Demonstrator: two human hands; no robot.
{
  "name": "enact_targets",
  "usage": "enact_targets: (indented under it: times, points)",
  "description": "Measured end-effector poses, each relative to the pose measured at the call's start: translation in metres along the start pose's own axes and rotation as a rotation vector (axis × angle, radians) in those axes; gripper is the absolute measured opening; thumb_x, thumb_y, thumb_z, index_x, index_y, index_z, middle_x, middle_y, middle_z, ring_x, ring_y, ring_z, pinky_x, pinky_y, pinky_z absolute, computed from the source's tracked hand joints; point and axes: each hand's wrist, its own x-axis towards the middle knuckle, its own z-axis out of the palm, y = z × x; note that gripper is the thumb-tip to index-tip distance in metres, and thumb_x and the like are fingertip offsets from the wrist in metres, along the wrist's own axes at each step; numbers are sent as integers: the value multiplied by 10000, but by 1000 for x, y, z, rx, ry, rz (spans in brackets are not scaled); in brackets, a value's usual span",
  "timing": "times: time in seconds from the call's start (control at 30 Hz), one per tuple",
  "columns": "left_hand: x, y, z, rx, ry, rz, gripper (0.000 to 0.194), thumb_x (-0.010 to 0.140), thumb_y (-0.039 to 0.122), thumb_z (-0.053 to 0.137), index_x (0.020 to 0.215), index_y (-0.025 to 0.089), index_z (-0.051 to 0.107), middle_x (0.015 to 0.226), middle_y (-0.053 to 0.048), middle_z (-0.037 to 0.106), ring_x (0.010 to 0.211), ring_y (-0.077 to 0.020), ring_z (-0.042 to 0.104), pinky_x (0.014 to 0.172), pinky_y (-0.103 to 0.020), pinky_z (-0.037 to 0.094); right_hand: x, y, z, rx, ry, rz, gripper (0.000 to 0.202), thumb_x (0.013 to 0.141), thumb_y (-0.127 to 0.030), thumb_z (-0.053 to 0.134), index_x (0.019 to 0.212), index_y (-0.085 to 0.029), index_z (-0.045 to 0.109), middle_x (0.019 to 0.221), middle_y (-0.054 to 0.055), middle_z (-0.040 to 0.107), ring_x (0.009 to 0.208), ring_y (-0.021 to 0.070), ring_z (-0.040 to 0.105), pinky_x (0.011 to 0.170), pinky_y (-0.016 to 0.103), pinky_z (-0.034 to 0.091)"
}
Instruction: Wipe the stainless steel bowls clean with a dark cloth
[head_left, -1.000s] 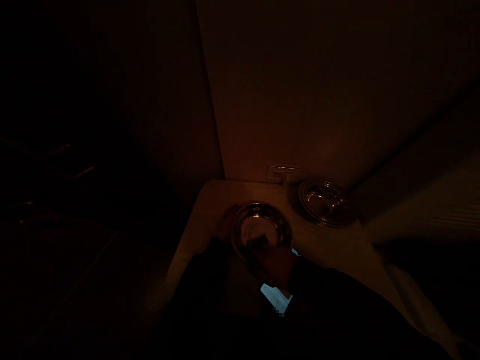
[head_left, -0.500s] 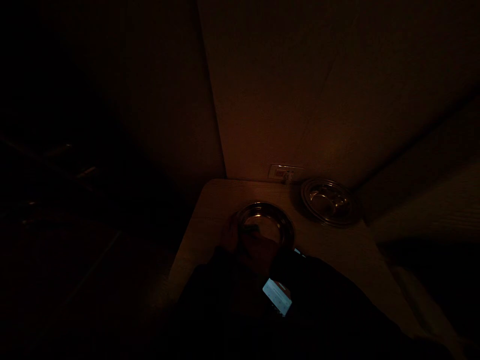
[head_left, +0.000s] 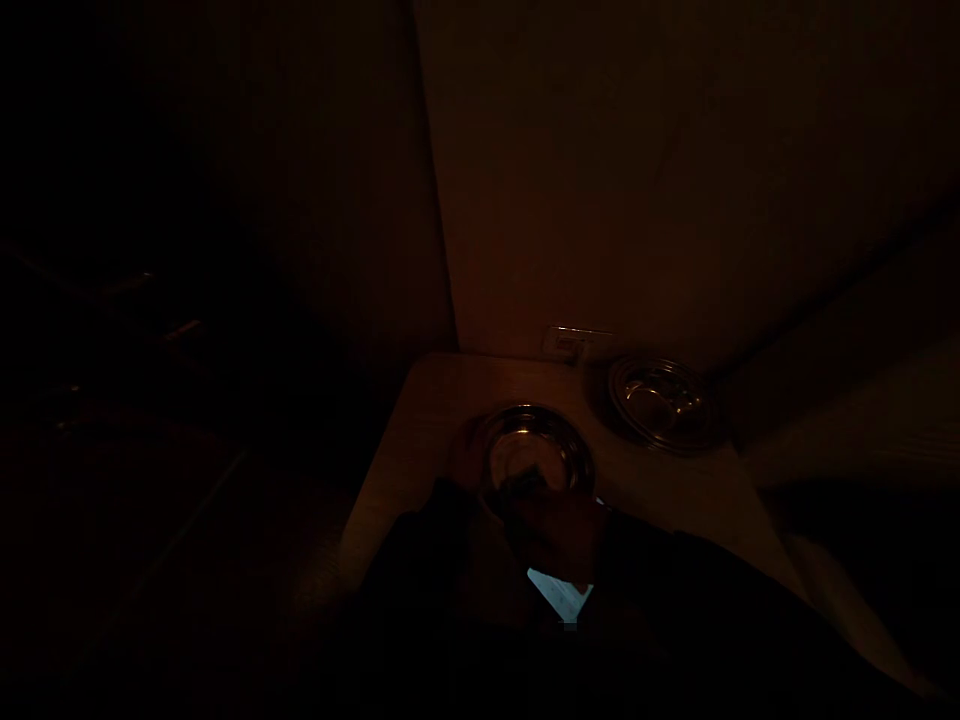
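A round, shiny metal plate (head_left: pixel 551 425) lies near the middle of a small wooden table. My left hand (head_left: pixel 465 455) is closed at its left rim, though the dim light blurs the fingers. Over the near part of the plate is my right hand (head_left: pixel 562 525), closed on a dark, soft-looking piece (head_left: pixel 523 482) that presses on the plate's inside. Whether that piece is a cloth or a pad I cannot tell. Below my right wrist, a lit phone screen (head_left: pixel 562 592) glows, partly covered by the hand and sleeve.
A second metal plate with compartments (head_left: pixel 664 405) stands at the table's back right. Behind it a wall socket (head_left: pixel 570 342) with a plug sits just above the wooden tabletop (head_left: pixel 442 390). Walls rise behind and to the right; the left side is very dark.
My right hand and the dark piece have moved right and towards me across the plate, covering more of the phone screen. My left hand stays at the rim. The picture is darker.
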Motion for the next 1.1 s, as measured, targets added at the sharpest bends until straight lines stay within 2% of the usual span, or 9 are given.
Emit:
enact_targets:
  times: [0.13, 0.23, 0.4, 0.53, 0.63, 0.73, 0.9, 1.0, 1.1]
  points:
    - [5, -4, 2, 8, -20, 3, 318, 935, 257, 391, 1019, 140, 674, 1103, -113, 710, 1043, -218, 649, 989, -365, 461, 30, -12, 1, 11, 24, 25, 557, 882, -409, 541, 1362, -132, 488, 1256, 180, 614, 1144, 301, 573, 855, 393, 488]
    - [9, -4, 0, 37, -16, 9, 311, 928, 261, 412, 1026, 138, 681, 1096, -117, 717, 1024, -228, 656, 975, -380, 471, 40, -14, 2, 24, 31, 29, 565, 913, -409, 499, 1393, -116, 449, 1310, 193, 585, 1212, 314, 531, 908, 422, 474]
    - [13, 0, -5, 56, -76, 40, 310, 920, 253, 430, 1021, 134, 698, 1104, -115, 721, 1057, -232, 650, 1001, -375, 457, 12, -2, 2, 24, -29, -24, 598, 876, -386, 549, 1413, -143, 448, 1303, 174, 605, 1185, 321, 564, 904, 430, 480]
    - [13, 6, -5, 64, -98, 33, 297, 921, 241, 434, 1009, 141, 700, 1102, -101, 725, 1065, -221, 648, 995, -351, 461, -10, 10, -1, 9, -52, -33, 515, 855, -392, 584, 1324, -182, 549, 1200, 154, 664, 1065, 298, 636, 863, 398, 486]
    - [13, 7, -2, 32, -93, 35, 305, 926, 226, 416, 1009, 136, 696, 1109, -106, 722, 1065, -212, 649, 994, -339, 459, -5, 7, 0, -6, -49, -21, 490, 848, -394, 594, 1278, -158, 585, 1155, 174, 674, 1017, 308, 650, 825, 399, 494]
    - [13, 6, 0, 36, -94, 20, 308, 936, 237, 411, 1016, 135, 691, 1112, -111, 717, 1054, -211, 652, 988, -337, 460, 16, -3, 2, -1, -30, -18, 556, 860, -392, 579, 1349, -134, 515, 1233, 188, 638, 1123, 326, 600, 856, 412, 493]
    - [16, 7, -1, 80, -103, 9, 307, 938, 224, 416, 1029, 102, 682, 1103, -134, 717, 1041, -221, 660, 978, -341, 470, 44, -16, 1, 16, 24, 26, 550, 920, -434, 493, 1361, -107, 481, 1313, 199, 588, 1246, 331, 508, 900, 426, 486]
    - [19, 7, -4, 93, -101, 38, 278, 921, 219, 453, 1016, 119, 694, 1102, -118, 724, 1046, -226, 659, 984, -355, 472, 36, -18, 0, 9, 18, 21, 572, 914, -424, 504, 1385, -102, 458, 1335, 192, 577, 1258, 330, 497, 914, 431, 483]
    - [22, 7, -5, 101, -141, 72, 260, 903, 215, 475, 979, 142, 712, 1073, -95, 736, 1047, -224, 659, 993, -354, 469, 13, -13, 1, -5, -25, 14, 569, 900, -403, 516, 1382, -104, 472, 1299, 198, 603, 1179, 328, 563, 867, 428, 505]
